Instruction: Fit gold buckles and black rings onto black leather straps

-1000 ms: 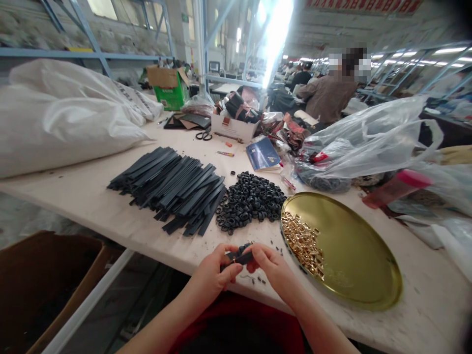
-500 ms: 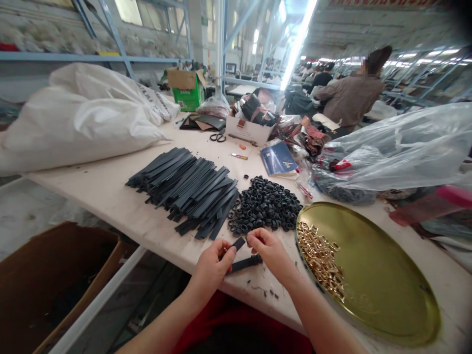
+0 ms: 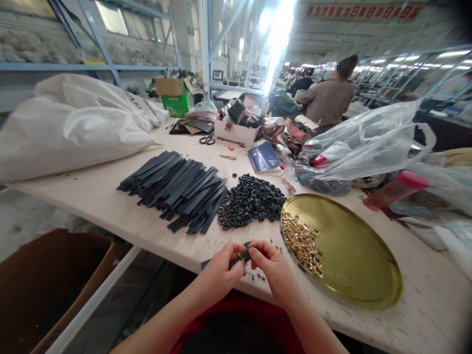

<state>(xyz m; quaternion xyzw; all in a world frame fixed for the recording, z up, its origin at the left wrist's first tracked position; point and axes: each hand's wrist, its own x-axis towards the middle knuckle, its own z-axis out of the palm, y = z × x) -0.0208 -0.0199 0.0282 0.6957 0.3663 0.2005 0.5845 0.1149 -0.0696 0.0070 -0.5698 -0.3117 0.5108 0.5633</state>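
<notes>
My left hand (image 3: 223, 268) is closed on a dark strap (image 3: 235, 261), its thumb and fingers pinching near one end. The other end of a dark strip shows to the left of that hand, over the table edge. My right hand (image 3: 268, 263) pinches the strap's near end, its fingertips close to my left ones. A small gold-coloured glint shows between the hands, too small to make out. Beyond them lie a heap of small black loops (image 3: 254, 201) and a pile of flat dark strips (image 3: 173, 189). Gold buckles (image 3: 302, 243) sit on a round gold tray (image 3: 361, 246) to the right.
A white sack (image 3: 73, 123) fills the table's left side. Farther back are black-handled scissors (image 3: 207, 140), a blue booklet (image 3: 264, 157) and a white box (image 3: 236, 132). A clear plastic bag (image 3: 361, 147) and a pink-lidded bottle (image 3: 396, 189) stand right. A cardboard box (image 3: 70, 280) sits below left.
My hands have come closer together, both now on the strap, where my right hand was pinching just beyond its end. The view has turned to the right.
</notes>
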